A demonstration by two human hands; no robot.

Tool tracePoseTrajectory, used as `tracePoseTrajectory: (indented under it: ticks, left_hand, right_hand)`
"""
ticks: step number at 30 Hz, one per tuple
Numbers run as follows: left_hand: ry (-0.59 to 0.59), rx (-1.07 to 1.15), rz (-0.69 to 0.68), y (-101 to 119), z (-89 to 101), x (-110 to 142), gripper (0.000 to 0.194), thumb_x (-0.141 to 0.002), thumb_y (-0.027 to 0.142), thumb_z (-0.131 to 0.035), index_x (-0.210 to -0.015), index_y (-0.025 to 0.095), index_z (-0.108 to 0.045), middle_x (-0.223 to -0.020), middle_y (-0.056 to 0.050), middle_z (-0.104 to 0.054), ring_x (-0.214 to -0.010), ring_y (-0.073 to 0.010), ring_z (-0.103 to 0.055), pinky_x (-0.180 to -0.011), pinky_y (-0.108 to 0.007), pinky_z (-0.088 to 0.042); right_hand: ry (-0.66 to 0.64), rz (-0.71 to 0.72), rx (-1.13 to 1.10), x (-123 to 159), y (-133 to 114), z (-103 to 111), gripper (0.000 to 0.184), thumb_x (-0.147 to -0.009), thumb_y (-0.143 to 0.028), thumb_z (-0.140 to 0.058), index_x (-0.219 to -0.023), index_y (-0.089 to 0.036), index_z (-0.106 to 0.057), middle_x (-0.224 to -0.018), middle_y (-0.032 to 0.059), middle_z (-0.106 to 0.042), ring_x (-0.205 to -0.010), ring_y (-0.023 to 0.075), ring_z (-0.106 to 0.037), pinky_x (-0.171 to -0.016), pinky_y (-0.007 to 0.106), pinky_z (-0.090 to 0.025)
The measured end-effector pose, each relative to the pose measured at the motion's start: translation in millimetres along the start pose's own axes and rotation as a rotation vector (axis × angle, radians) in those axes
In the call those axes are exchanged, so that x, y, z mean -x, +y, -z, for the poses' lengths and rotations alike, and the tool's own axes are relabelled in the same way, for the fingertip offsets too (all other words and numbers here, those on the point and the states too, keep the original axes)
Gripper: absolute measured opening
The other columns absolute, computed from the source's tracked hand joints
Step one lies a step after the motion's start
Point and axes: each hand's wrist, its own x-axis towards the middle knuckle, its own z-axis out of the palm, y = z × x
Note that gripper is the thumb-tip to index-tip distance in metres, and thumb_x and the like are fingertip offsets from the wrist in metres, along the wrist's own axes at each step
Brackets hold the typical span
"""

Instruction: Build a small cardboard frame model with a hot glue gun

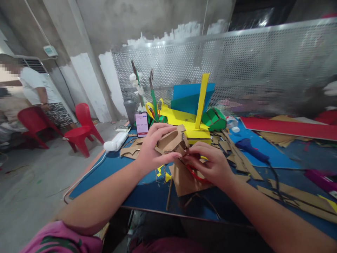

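Note:
A small open-topped cardboard box [172, 141] with angled walls is raised over the table. My left hand [152, 149] wraps it from the left, fingers along the far wall and thumb under the near edge. At the box's lower right corner, the bent fingers of my right hand [210, 162] are pinched against the cardboard, their tips partly hidden. Below that hand shows a red and yellow loop [198, 175], apparently scissors handles. A flat cardboard piece [184, 184] lies beneath, near yellow scraps [167, 176].
Behind stand yellow boards [184, 119], blue sheets [192, 96] and a green shape [214, 119]. A phone [142, 124] and white power strip [117, 141] are left; a corded blue tool [252, 149] and cardboard strips lie right. A person [39, 80] stands beyond red chairs [83, 128].

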Motion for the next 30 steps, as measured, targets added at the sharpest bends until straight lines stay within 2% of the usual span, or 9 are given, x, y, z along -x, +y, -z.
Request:
tracePoseTrajectory:
  ticks: [9, 13, 17, 21, 25, 27, 30]
  left_hand:
    - [-0.001, -0.07, -0.089, 5, 0.2, -3, 0.092, -0.076, 0.068, -0.097, -0.152, 0.028, -0.065, -0.137, -0.015, -0.071, -0.127, -0.0317, -0.07, -0.111, -0.05, -0.059]
    - [-0.077, -0.037, -0.063, 7, -2.2, -1, 0.106, -0.07, 0.068, -0.101, -0.159, 0.032, -0.057, -0.137, -0.013, -0.074, -0.128, -0.0347, -0.069, -0.113, -0.054, -0.056]
    - [-0.177, 0.184, 0.037, 1, -12.5, 10, 0.123, -0.069, 0.066, -0.103, -0.171, 0.035, -0.041, -0.15, -0.017, -0.065, -0.134, -0.037, -0.069, -0.116, -0.056, -0.056]
    - [-0.312, 0.387, 0.138, -7, -23.8, 22, 0.142, -0.067, 0.06, -0.106, -0.179, 0.04, -0.021, -0.161, -0.019, -0.059, -0.149, -0.0416, -0.062, -0.125, -0.063, -0.052]
    - [-0.382, 0.383, 0.174, -9, -23.3, 22, 0.134, -0.07, 0.052, -0.106, -0.177, 0.04, -0.027, -0.162, -0.018, -0.061, -0.149, -0.0427, -0.063, -0.125, -0.066, -0.051]
    - [-0.383, 0.335, 0.159, -8, -19.0, 18, 0.12, -0.073, 0.05, -0.105, -0.172, 0.037, -0.038, -0.159, -0.018, -0.062, -0.147, -0.0418, -0.064, -0.123, -0.064, -0.053]
    - [-0.355, 0.229, 0.064, -5, -11.7, 10, 0.105, -0.073, 0.051, -0.104, -0.163, 0.031, -0.053, -0.152, -0.019, -0.063, -0.145, -0.0416, -0.062, -0.123, -0.064, -0.052]
  right_hand:
    - [-0.053, -0.007, 0.001, 0, -2, 0, 0.01, -0.098, -0.015, -0.075, -0.095, -0.024, -0.073, -0.083, 0.0019, -0.071, -0.07, 0.017, -0.067, -0.062, 0.029, -0.054]
    - [-0.088, 0.0, -0.103, -1, -2, 6, 0.016, -0.089, -0.012, -0.074, -0.089, -0.026, -0.066, -0.086, 0.002, -0.066, -0.073, 0.0194, -0.063, -0.064, 0.033, -0.053]
    - [-0.141, -0.059, -0.285, 0, 3, 13, 0.014, -0.09, -0.015, -0.07, -0.086, -0.028, -0.064, -0.084, 0.0022, -0.064, -0.076, 0.0227, -0.062, -0.068, 0.038, -0.052]
    - [-0.152, -0.181, -0.455, 4, 11, 17, 0.013, -0.094, -0.027, -0.072, -0.084, -0.027, -0.064, -0.083, 0.0026, -0.062, -0.076, 0.023, -0.06, -0.067, 0.037, -0.05]
    - [-0.148, -0.21, -0.52, 6, 17, 17, 0.022, -0.098, -0.042, -0.074, -0.084, -0.027, -0.066, -0.083, 0.003, -0.062, -0.076, 0.0237, -0.059, -0.067, 0.038, -0.05]
    - [-0.123, -0.225, -0.543, 6, 19, 17, 0.027, -0.098, -0.05, -0.076, -0.086, -0.027, -0.069, -0.083, 0.0031, -0.063, -0.076, 0.0237, -0.06, -0.066, 0.038, -0.051]
    - [-0.039, -0.303, -0.633, 4, 20, 19, 0.028, -0.096, -0.053, -0.081, -0.089, -0.028, -0.07, -0.084, 0.0026, -0.066, -0.075, 0.0228, -0.063, -0.065, 0.036, -0.054]
